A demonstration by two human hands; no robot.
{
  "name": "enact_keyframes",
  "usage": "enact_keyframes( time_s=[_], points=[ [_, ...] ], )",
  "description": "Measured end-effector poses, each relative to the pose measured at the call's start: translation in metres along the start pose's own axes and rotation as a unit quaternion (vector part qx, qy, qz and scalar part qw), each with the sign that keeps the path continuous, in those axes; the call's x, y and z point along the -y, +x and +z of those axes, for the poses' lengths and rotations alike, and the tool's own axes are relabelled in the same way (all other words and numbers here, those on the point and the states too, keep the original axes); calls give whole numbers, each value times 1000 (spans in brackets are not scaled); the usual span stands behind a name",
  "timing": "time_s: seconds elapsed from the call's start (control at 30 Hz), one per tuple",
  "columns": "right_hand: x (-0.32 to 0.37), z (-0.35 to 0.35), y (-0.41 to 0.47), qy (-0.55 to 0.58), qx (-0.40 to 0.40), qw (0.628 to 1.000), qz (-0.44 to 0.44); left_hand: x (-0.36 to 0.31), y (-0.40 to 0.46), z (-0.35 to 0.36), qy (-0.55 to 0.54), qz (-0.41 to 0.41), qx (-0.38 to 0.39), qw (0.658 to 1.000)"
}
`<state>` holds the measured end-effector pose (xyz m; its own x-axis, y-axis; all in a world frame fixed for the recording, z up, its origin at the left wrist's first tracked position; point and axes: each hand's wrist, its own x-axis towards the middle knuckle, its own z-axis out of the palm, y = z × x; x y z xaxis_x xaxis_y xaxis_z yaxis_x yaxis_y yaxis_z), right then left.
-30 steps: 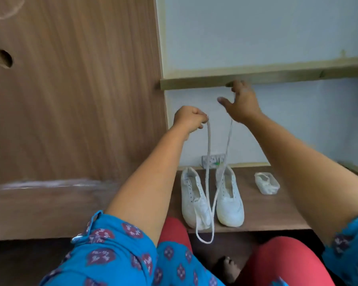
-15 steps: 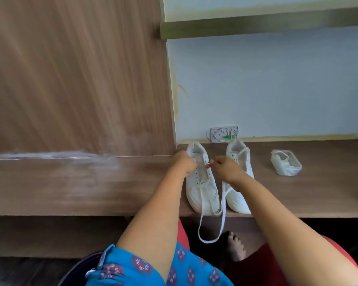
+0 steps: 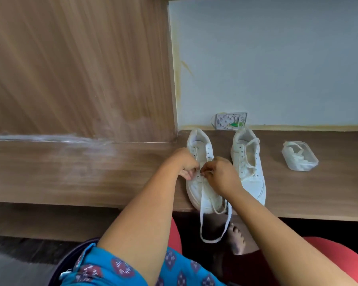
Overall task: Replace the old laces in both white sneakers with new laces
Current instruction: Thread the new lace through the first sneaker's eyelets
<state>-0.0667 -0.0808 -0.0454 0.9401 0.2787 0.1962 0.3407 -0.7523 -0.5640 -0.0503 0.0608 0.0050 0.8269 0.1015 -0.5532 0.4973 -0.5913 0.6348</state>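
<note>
Two white sneakers stand side by side on the wooden shelf [image 3: 70, 172], toes towards me. Over the eyelets of the left sneaker [image 3: 198, 188], my left hand [image 3: 187, 165] and my right hand [image 3: 219, 176] meet, each pinching the white lace [image 3: 215, 240]. That lace hangs off the shelf's front edge in a long loop. The right sneaker [image 3: 249, 162] holds a loose, cream-coloured lace in its eyelets, and neither hand touches it.
A clear plastic box [image 3: 300, 155] with white laces inside sits on the shelf to the right of the sneakers. A small white device [image 3: 229, 120] leans against the pale wall behind them. A tall wooden panel [image 3: 81, 69] rises on the left. My knees and a bare foot [image 3: 237, 238] are below the shelf.
Both hands came down from head height, where they held the lace stretched upward, to the left sneaker's eyelets. The view tilted downward.
</note>
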Motion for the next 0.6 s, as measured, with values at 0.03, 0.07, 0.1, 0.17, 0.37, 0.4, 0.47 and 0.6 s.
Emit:
enact_keyframes(
  time_s=[0.03,0.07,0.1,0.17,0.37,0.4,0.47,0.6],
  points=[
    [-2,3,0,2,-3,1000,9,0,-2,0,-7,4,6,1000],
    [-3,3,1,6,3,1000,19,1,-4,0,-13,7,14,1000],
    [-4,1,4,14,24,999,31,1,-5,1,-17,9,21,1000],
    [-5,-4,12,16,89,995,37,2,-7,2,-22,10,25,999],
    [-7,-18,30,80,236,965,81,4,-10,3,-71,-9,-2,997],
    [-6,-22,29,124,253,955,87,4,-9,3,-80,-12,-1,997],
    [-5,-26,30,153,273,945,91,4,-11,2,-90,-16,8,996],
    [-6,-19,33,109,255,957,83,6,-11,1,-106,-15,10,994]
  ],
)
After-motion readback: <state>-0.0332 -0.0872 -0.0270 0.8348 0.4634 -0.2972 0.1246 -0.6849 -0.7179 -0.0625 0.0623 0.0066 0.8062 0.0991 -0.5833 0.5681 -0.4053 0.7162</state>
